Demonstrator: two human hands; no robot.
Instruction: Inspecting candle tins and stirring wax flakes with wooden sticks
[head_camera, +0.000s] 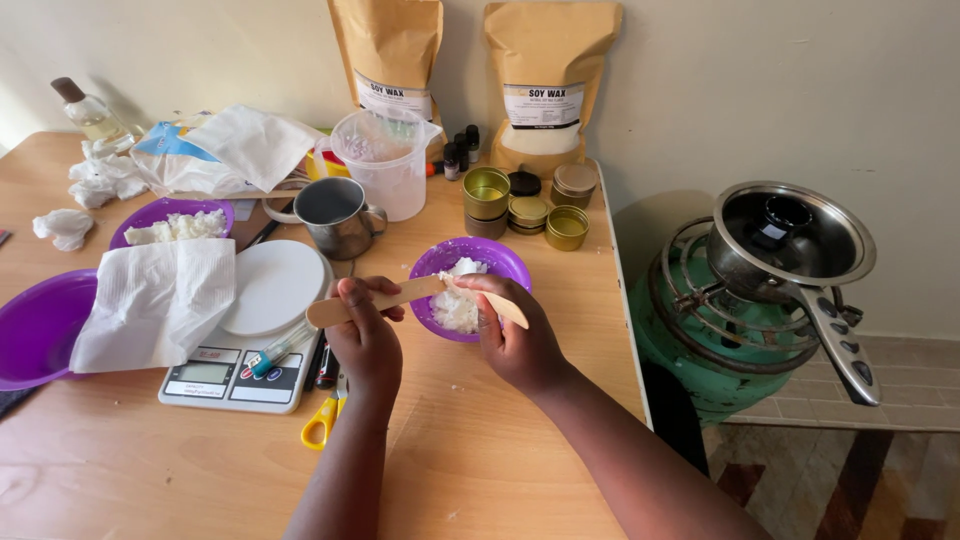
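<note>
Right now left hand (365, 340) pinches wooden stick (375, 301), right hand (515, 335) grips another over purple bowl (470, 255) of white flakes, beside scale (235, 375); careless scraping could spill flakes

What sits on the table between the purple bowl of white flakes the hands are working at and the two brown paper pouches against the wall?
In the head view, between the purple bowl and the brown pouches lie a cluster of small round gold tins and a few small dark bottles.

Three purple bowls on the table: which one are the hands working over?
The small purple bowl of white flakes at the table's right, between both hands. The other two sit far left: one behind the paper towel, one large at the edge.
</note>
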